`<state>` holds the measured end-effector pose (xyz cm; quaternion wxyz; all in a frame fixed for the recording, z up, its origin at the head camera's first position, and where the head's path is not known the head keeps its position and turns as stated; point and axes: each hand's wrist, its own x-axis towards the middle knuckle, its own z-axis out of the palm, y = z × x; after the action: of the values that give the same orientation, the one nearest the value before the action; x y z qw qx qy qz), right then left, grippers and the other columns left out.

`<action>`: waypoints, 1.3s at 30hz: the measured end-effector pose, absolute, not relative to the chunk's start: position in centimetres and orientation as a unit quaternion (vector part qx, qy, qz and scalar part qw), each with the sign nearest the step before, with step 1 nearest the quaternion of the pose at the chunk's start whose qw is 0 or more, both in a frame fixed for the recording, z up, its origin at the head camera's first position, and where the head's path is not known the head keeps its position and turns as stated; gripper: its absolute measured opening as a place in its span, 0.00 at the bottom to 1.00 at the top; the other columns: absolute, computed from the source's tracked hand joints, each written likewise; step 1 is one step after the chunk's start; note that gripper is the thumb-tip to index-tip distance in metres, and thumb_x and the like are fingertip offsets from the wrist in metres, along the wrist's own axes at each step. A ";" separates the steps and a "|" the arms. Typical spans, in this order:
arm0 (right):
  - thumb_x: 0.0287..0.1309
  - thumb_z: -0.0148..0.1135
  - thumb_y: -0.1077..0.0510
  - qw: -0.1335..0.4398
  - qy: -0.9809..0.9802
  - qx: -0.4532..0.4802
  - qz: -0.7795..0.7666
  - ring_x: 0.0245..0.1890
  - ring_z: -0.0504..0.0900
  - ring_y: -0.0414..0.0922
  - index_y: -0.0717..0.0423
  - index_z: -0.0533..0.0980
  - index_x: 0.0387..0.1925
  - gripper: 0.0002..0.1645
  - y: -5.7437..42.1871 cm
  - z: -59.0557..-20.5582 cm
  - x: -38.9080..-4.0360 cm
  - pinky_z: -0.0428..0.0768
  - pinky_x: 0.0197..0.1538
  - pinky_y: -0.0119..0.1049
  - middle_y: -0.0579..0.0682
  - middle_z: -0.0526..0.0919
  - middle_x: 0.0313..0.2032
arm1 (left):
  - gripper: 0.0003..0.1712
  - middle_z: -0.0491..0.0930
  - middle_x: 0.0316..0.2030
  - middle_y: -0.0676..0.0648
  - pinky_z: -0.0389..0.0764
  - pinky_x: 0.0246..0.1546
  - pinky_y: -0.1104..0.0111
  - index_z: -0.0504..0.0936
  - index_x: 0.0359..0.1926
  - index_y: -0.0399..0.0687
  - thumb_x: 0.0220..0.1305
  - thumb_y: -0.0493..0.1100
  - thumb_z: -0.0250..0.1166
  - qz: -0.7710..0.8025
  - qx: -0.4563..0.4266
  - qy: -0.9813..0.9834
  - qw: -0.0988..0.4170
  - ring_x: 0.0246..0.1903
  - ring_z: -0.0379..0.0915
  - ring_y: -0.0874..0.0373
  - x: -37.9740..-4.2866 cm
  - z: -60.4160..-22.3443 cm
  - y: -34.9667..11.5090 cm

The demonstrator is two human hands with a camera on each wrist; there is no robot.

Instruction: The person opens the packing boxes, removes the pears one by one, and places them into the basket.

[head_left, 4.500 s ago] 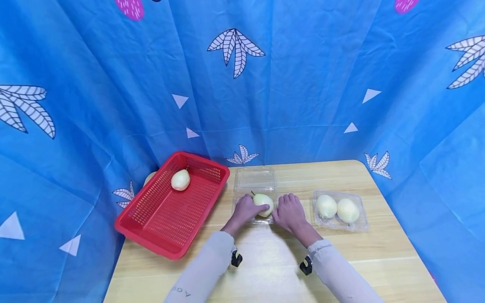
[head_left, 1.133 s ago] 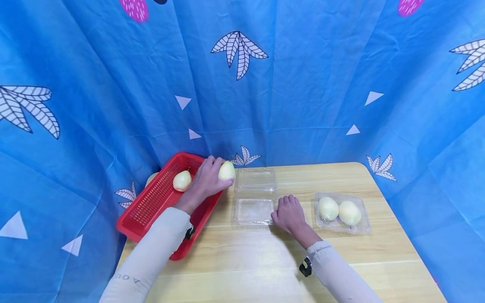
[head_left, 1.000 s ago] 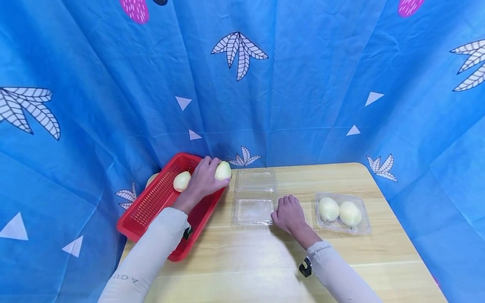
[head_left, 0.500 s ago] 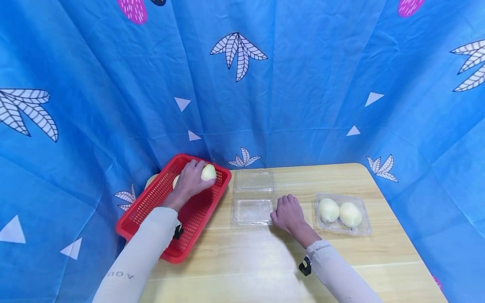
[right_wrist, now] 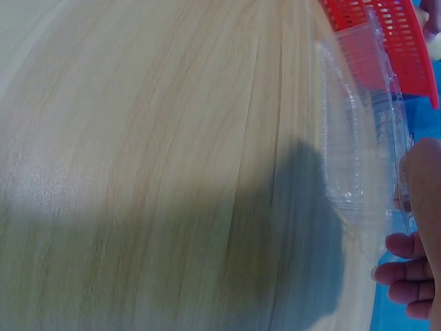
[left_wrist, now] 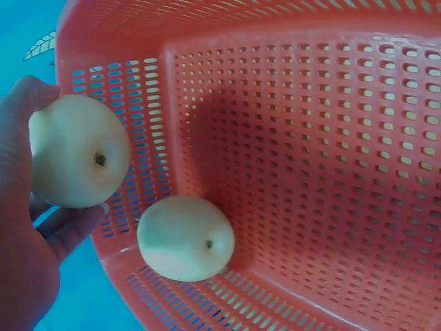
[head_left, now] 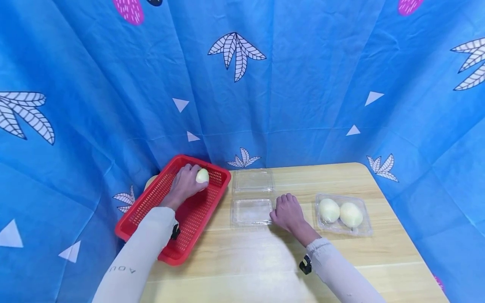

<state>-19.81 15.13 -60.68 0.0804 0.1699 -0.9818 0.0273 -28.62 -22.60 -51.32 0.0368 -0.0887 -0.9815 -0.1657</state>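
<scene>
My left hand point(head_left: 183, 185) grips a pale yellow pear point(head_left: 202, 176) over the far end of the red plastic basket point(head_left: 193, 216). Fingers and thumb wrap its sides; in the left wrist view its dimpled end faces the camera. Below it, a second pear point(left_wrist: 186, 238) lies in the basket's corner, hidden behind the hand in the head view. At the centre of the table sits a clear plastic clamshell box point(head_left: 251, 211), lid folded back, nothing inside. My right hand point(head_left: 288, 214) pinches the box's right edge between thumb and forefinger, its other fingers curled.
Right of my right hand, another clear plastic box point(head_left: 364, 230) holds two pears point(head_left: 329, 211). All of it stands on a pale wooden table point(head_left: 235, 269). A blue patterned curtain point(head_left: 303, 105) hangs behind and along both sides.
The held pear was in the central box several seconds ago; my left hand has lifted it out and carried it left, then lower over the basket. My right hand stays at the box edge.
</scene>
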 end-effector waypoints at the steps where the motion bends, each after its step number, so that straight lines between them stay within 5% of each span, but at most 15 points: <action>1: 0.63 0.57 0.50 0.080 -0.982 0.171 0.026 0.39 0.74 0.54 0.60 0.72 0.31 0.16 15.1 -60.7 -19.8 0.79 0.53 0.49 0.57 0.76 0.31 | 0.40 0.77 0.48 0.37 0.87 0.46 0.49 0.76 0.62 0.41 0.51 0.54 0.76 -0.164 -0.088 -0.982 0.035 0.47 0.75 0.43 -28.7 -51.4 -22.7; 39: 0.62 0.59 0.51 0.075 -0.983 0.169 0.017 0.41 0.75 0.55 0.61 0.72 0.31 0.16 14.8 -61.0 -20.4 0.80 0.54 0.50 0.57 0.78 0.32 | 0.34 0.79 0.48 0.34 0.86 0.52 0.44 0.80 0.60 0.40 0.57 0.53 0.74 -0.122 -0.085 -0.989 -0.023 0.46 0.76 0.41 -29.6 -56.0 -23.2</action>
<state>-20.42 14.83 -60.97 0.0753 0.1691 -0.9826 0.0168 -29.59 -23.23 -55.99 -0.0226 -0.0853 -0.9886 -0.1218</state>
